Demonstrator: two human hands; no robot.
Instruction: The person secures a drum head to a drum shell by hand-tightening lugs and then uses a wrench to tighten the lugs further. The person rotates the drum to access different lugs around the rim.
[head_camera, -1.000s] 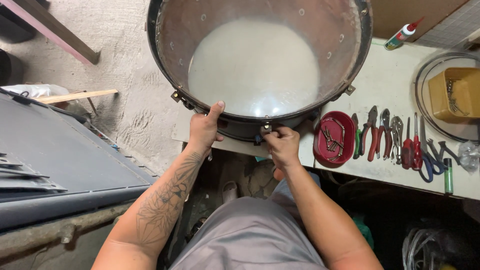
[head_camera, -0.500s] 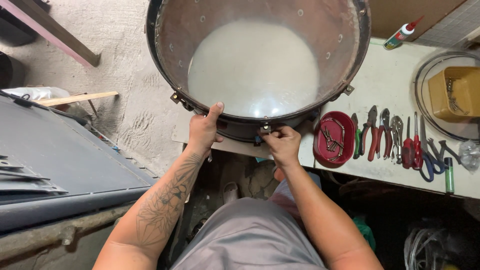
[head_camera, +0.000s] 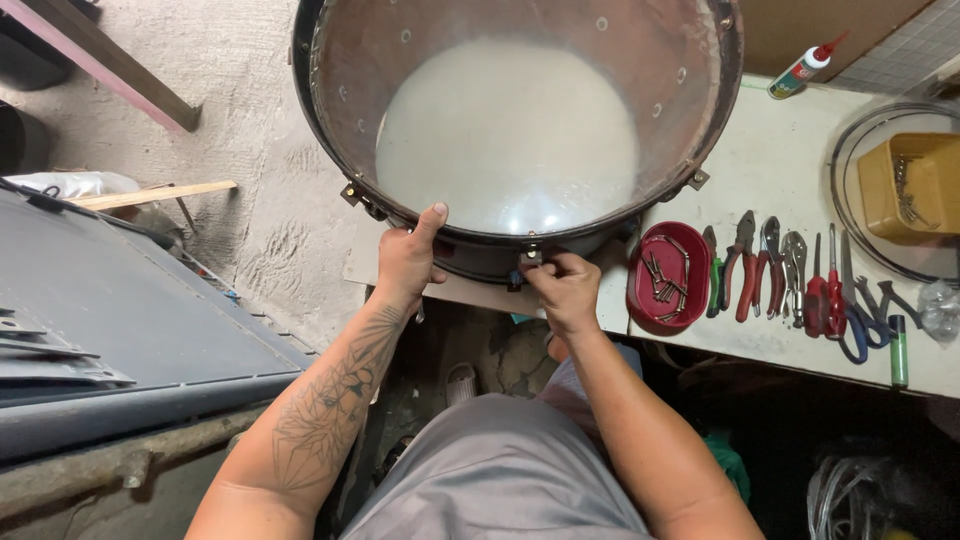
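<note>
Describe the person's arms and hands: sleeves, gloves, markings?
Both forearms are bare, with no sleeves in view. Left hand and right hand wear no gloves, and no rings or watch show. The left forearm carries a dark line tattoo, geometric with leaf-like shapes. The right forearm is unmarked.

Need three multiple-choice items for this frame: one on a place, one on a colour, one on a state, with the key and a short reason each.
1. Where does the left hand rest?
A. on the near rim of the drum shell
B. on the pliers
C. on the yellow box

2. What colour is the bowl holding small metal pieces?
A. blue
B. red
C. white

3. How does the drum shell stand?
A. lying on its side
B. covered by a cloth
C. open end up, pale drumhead seen at the bottom

Key: 1 A, thumb hooked over the near rim; 2 B, the bowl beside the right hand is red; 3 C, the camera looks straight down into it.
</note>
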